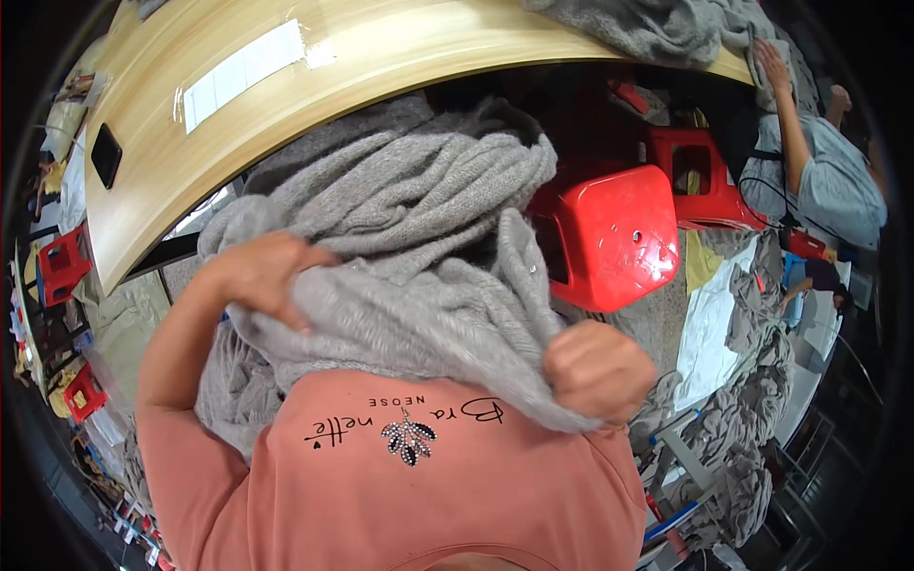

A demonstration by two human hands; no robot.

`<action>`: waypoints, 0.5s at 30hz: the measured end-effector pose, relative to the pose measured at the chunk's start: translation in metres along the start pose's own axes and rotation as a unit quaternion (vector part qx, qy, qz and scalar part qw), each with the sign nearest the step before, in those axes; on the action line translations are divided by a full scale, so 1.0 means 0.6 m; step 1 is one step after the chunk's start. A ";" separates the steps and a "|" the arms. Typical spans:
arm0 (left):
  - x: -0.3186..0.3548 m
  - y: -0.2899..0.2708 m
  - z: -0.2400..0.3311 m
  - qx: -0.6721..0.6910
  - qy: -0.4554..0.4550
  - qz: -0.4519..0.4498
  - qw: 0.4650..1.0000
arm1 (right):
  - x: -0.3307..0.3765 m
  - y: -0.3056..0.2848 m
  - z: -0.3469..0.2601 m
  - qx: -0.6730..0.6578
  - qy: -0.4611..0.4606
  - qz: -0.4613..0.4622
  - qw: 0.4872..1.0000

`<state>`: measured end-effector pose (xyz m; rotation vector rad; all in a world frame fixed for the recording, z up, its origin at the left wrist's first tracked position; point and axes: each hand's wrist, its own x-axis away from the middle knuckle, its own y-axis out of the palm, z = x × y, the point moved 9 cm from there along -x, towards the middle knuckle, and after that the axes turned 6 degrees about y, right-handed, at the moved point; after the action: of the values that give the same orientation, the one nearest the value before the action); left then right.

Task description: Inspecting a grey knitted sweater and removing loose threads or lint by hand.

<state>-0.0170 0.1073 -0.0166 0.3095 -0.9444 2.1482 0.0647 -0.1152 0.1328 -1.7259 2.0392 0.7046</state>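
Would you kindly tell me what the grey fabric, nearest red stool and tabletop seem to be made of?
The grey fabric looks like a matte knit, perhaps wool or a blend, judging by its ribbing and fuzz. The red stool is probably moulded plastic: glossy highlights, rounded edges. The tabletop shows pale wood grain with a smooth finish; solid wood or laminate, I cannot tell.

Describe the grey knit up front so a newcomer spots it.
Find the pale wooden table up top. Below it, left of the nearest red stool, grey knit is bunched before the wearer's pink shirt. Unlike the grey cloth on the table, it lies under the wearer's left hand and in the clenched right hand.
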 end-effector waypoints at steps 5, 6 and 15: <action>0.150 0.062 0.013 0.245 -0.079 -0.068 0.964 | -0.015 -0.012 0.011 -0.060 0.000 -0.065 0.996; 0.180 0.050 0.035 0.312 -0.080 -0.016 0.946 | -0.016 -0.009 0.016 -0.073 0.012 -0.083 0.994; 0.170 -0.086 0.145 -0.185 -0.068 0.449 0.872 | 0.179 -0.237 0.090 0.150 0.142 0.640 0.740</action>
<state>-0.0564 0.1238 0.1204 -0.2381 -1.8105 2.6797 0.1839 -0.1861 0.0084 0.0071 3.1857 0.3519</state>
